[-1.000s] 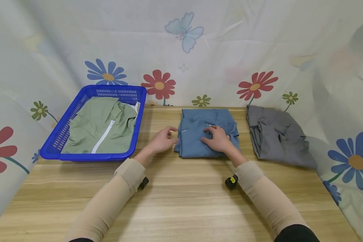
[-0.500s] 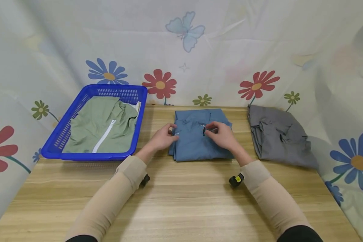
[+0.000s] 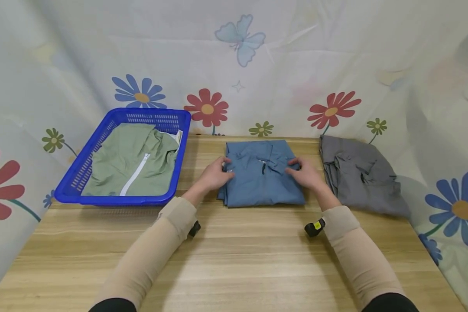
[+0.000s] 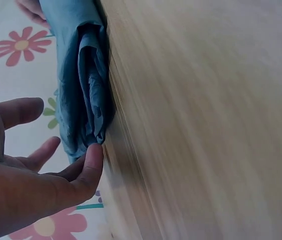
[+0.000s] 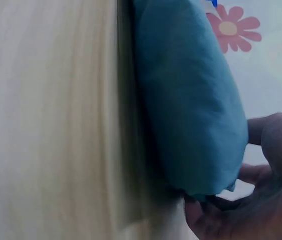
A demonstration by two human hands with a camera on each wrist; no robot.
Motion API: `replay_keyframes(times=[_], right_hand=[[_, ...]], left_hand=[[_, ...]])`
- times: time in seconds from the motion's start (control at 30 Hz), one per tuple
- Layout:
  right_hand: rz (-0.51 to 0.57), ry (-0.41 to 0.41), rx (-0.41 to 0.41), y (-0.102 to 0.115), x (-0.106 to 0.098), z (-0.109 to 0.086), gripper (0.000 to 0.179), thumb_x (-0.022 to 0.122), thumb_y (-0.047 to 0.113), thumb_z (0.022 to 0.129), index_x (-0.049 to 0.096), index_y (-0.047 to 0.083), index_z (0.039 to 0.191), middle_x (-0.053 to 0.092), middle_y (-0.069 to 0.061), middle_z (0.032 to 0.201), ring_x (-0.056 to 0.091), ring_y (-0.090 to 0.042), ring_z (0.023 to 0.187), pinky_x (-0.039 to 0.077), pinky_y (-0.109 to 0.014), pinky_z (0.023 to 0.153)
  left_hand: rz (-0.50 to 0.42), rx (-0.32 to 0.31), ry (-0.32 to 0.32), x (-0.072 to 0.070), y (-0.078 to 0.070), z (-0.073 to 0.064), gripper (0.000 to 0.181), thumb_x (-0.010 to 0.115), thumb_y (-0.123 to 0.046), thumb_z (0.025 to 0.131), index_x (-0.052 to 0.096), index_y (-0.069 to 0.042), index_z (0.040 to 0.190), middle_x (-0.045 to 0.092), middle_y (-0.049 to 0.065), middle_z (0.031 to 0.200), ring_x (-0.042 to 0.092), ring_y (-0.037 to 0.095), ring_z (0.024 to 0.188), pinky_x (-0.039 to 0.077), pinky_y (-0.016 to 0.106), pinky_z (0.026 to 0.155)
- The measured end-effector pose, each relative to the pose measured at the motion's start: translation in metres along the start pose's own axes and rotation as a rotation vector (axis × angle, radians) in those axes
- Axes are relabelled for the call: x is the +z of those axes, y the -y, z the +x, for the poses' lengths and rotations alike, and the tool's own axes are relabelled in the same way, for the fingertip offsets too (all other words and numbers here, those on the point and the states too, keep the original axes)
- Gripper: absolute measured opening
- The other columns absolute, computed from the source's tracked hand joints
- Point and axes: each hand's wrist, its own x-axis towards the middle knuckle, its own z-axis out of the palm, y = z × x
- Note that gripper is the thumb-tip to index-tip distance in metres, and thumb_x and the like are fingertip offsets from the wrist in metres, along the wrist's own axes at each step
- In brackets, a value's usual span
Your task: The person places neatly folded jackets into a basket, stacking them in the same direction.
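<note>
A folded blue zip-up jacket (image 3: 253, 186) lies on the table between both hands, its dark zipper pull (image 3: 263, 168) showing near the collar. My left hand (image 3: 214, 174) is at its left edge. In the left wrist view, a fingertip (image 4: 94, 155) touches the lower layers of the fold while the thumb stays apart from the cloth. My right hand (image 3: 308, 173) holds the opposite edge. The right wrist view has its thumb against the upper side of the blue jacket (image 5: 191, 100) and fingers tucked under the end.
On the left stands a blue plastic basket (image 3: 183, 151) with a green jacket (image 3: 117, 160) that has a white zipper. A folded grey garment (image 3: 359, 182) lies to the right on the wooden table (image 3: 249, 260). A flower-printed curtain (image 3: 288, 78) hangs behind.
The blue jacket shifted slightly left and toward me. My right hand left the zipper area and moved to the jacket's right edge. My left hand stayed near the left edge.
</note>
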Motion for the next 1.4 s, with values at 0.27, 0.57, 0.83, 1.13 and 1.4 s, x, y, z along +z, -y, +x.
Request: replay_keyframes(times=[0.27, 0.57, 0.83, 1.13, 1.4], right_hand=[[0.115, 0.071, 0.016, -0.008, 0.004, 0.007, 0.048, 0.063, 0.016, 0.102, 0.05, -0.004, 0.143, 0.033, -0.028, 0.159, 0.025, -0.042, 0.149, 0.023, -0.055, 0.119], [0.206, 0.134, -0.051, -0.017, 0.002, 0.008, 0.052, 0.068, 0.002, 0.094, 0.054, -0.002, 0.144, 0.031, -0.026, 0.16, 0.02, -0.04, 0.151, 0.02, -0.055, 0.12], [0.292, 0.22, -0.032, -0.012, -0.006, 0.002, 0.062, 0.067, -0.001, 0.093, 0.046, 0.001, 0.151, 0.016, -0.025, 0.166, 0.017, -0.039, 0.151, 0.021, -0.058, 0.119], [0.344, 0.294, -0.01, -0.016, -0.006, -0.002, 0.055, 0.068, -0.001, 0.094, 0.05, 0.001, 0.146, 0.015, -0.022, 0.167, 0.01, -0.037, 0.153, 0.024, -0.055, 0.118], [0.331, 0.307, -0.012, -0.019, -0.01, -0.004, 0.055, 0.069, -0.002, 0.094, 0.053, 0.003, 0.147, 0.012, -0.019, 0.168, 0.017, -0.036, 0.15, 0.037, -0.051, 0.109]], left_hand=[[-0.099, -0.046, -0.049, 0.005, 0.0, 0.01, 0.049, 0.066, -0.02, 0.1, 0.05, -0.012, 0.145, 0.058, 0.02, 0.128, 0.057, 0.032, 0.112, 0.049, 0.047, 0.094], [-0.185, -0.062, -0.071, 0.004, 0.004, 0.013, 0.044, 0.068, -0.013, 0.099, 0.052, -0.011, 0.14, 0.057, 0.022, 0.131, 0.057, 0.034, 0.117, 0.049, 0.049, 0.097], [-0.273, -0.048, -0.019, 0.0, 0.006, 0.015, 0.051, 0.066, -0.006, 0.099, 0.047, -0.012, 0.146, 0.046, 0.023, 0.147, 0.05, 0.034, 0.126, 0.044, 0.05, 0.103], [-0.263, -0.066, 0.045, -0.003, 0.007, 0.008, 0.041, 0.075, -0.009, 0.093, 0.06, -0.006, 0.132, 0.039, 0.016, 0.158, 0.033, 0.03, 0.143, 0.029, 0.048, 0.117], [-0.163, -0.087, -0.003, -0.003, 0.0, 0.005, 0.039, 0.079, -0.005, 0.087, 0.068, -0.005, 0.125, 0.049, 0.017, 0.149, 0.042, 0.029, 0.137, 0.036, 0.044, 0.113]])
